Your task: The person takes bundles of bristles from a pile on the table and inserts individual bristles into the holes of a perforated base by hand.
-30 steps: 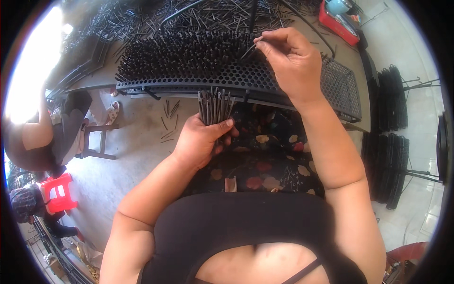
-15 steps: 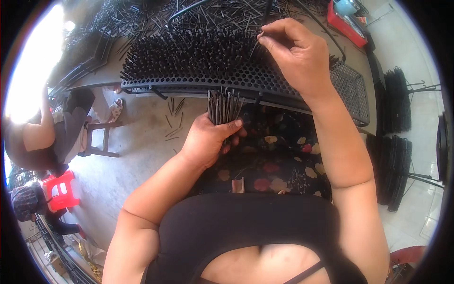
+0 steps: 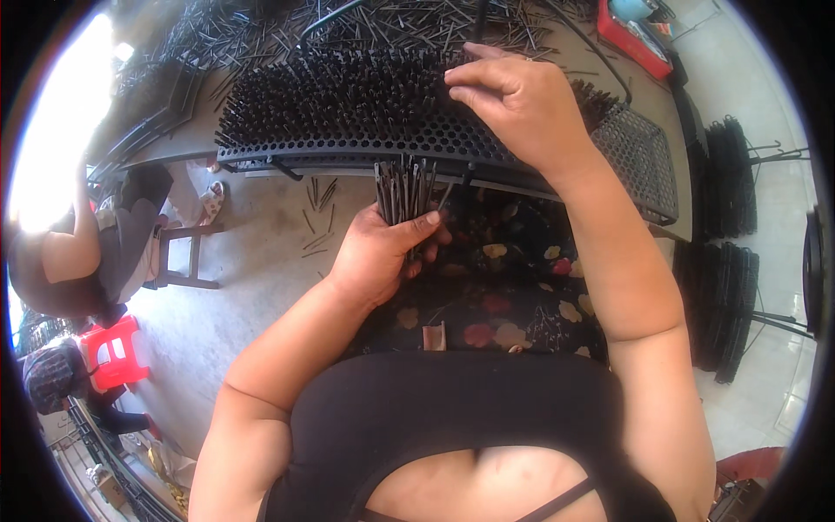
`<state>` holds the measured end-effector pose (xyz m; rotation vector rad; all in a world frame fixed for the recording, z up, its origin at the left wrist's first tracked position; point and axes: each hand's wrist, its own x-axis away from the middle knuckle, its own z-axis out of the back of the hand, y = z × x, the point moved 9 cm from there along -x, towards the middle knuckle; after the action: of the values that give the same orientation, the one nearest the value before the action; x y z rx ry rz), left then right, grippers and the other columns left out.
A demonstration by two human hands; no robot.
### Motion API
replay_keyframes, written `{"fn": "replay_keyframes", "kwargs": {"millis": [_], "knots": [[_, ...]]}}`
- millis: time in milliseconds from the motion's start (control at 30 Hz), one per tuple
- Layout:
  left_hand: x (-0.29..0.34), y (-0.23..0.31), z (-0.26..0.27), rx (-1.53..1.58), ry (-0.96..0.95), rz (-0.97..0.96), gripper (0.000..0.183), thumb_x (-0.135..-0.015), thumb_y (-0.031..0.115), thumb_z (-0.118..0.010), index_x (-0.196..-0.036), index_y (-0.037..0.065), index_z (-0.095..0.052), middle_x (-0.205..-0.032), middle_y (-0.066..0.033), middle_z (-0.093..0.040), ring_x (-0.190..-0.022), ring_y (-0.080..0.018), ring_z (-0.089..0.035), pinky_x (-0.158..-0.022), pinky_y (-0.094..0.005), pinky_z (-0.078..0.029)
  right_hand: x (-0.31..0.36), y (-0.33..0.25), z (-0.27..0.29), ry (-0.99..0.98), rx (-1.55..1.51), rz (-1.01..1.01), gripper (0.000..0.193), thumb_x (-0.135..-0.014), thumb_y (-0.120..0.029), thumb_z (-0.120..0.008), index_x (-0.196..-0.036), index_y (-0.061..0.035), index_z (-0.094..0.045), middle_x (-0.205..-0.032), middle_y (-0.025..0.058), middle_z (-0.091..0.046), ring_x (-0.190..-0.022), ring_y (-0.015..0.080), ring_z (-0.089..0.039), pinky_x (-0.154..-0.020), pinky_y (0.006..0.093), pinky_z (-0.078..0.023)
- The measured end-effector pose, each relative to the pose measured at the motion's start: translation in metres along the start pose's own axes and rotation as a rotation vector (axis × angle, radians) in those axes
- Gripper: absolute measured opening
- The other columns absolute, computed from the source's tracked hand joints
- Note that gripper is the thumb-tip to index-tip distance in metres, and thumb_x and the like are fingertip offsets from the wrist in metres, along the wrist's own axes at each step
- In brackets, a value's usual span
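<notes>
My left hand point(image 3: 383, 248) is wrapped round an upright bundle of thin dark metal rods point(image 3: 405, 190), held just in front of a perforated metal rack point(image 3: 326, 158). Many similar short rods point(image 3: 339, 96) stand packed in the rack's holes, mostly on its left and middle. Over the rack's right part hovers my right hand point(image 3: 522, 104). Its thumb and forefinger are slightly apart at the edge of the standing rods, and no rod shows between them. Rows of bare holes show below that hand.
Loose rods point(image 3: 417, 26) lie heaped on the table behind the rack. A wire mesh tray point(image 3: 639, 152) sits at the rack's right end, with a red bin point(image 3: 631, 43) beyond. Dark bundled metal parts point(image 3: 726, 304) hang at right. Another person point(image 3: 65, 252) sits at left near a red stool point(image 3: 115, 352).
My right hand has moved left and slightly down towards the standing rods, and its pinched thumb and forefinger have parted. My left hand stays almost in place, still holding the bundle.
</notes>
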<state>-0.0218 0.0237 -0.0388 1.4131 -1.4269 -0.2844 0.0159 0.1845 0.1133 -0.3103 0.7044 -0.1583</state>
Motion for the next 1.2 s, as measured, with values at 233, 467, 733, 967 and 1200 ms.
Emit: {"fn": "replay_keyframes", "kwargs": {"millis": [233,467,733,967,1200], "knots": [[0.003,0.002,0.005,0.102,0.031,-0.066,0.016,-0.092,0.013,-0.063,-0.106,0.006,-0.058,-0.082,-0.0071,-0.062,-0.062,-0.0144,-0.055,-0.045,-0.0226,-0.039,0.035,-0.013,0.020,0.140,-0.172,-0.287,0.015,-0.080,-0.010,-0.072,-0.094,-0.0050,-0.070,-0.087,0.0126,-0.072,-0.080,0.0254,-0.071,-0.071,0.0319,-0.054],[0.012,0.010,-0.015,0.212,-0.106,-0.098,0.015,-0.092,0.011,-0.064,-0.105,0.005,-0.060,-0.081,-0.0062,-0.064,-0.064,-0.0101,-0.057,-0.045,-0.0192,-0.040,0.073,-0.031,-0.015,-0.107,-0.773,-0.628,0.038,-0.084,0.000,-0.070,-0.121,-0.0065,-0.062,-0.093,0.0075,-0.070,-0.087,0.0110,-0.066,-0.076,0.0247,-0.053],[0.016,0.011,-0.027,0.174,-0.190,-0.056,0.018,-0.090,0.009,-0.066,-0.106,0.004,-0.059,-0.084,-0.0085,-0.066,-0.063,-0.0112,-0.058,-0.045,-0.0192,-0.041,0.087,-0.020,-0.028,-0.045,-1.021,-0.769,0.024,-0.083,-0.002,-0.070,-0.107,-0.0012,-0.065,-0.092,0.0067,-0.071,-0.085,0.0110,-0.067,-0.074,0.0244,-0.054],[0.007,-0.002,-0.007,0.020,-0.031,0.044,0.018,-0.090,0.008,-0.064,-0.106,0.002,-0.059,-0.082,-0.0099,-0.064,-0.059,-0.0120,-0.054,-0.042,-0.0203,-0.037,0.060,0.029,0.025,0.274,-0.841,-0.663,0.019,-0.085,0.000,-0.069,-0.103,-0.0005,-0.063,-0.091,0.0091,-0.072,-0.079,0.0114,-0.068,-0.065,0.0216,-0.053],[0.005,-0.004,-0.010,0.004,-0.013,0.073,0.020,-0.089,0.006,-0.065,-0.107,0.001,-0.059,-0.081,-0.0085,-0.062,-0.060,-0.0114,-0.053,-0.043,-0.0211,-0.037,0.054,0.039,0.046,0.468,-0.608,-0.437,0.015,-0.087,0.003,-0.067,-0.101,0.0011,-0.065,-0.093,0.0090,-0.072,-0.086,0.0120,-0.068,-0.076,0.0220,-0.054]]}}
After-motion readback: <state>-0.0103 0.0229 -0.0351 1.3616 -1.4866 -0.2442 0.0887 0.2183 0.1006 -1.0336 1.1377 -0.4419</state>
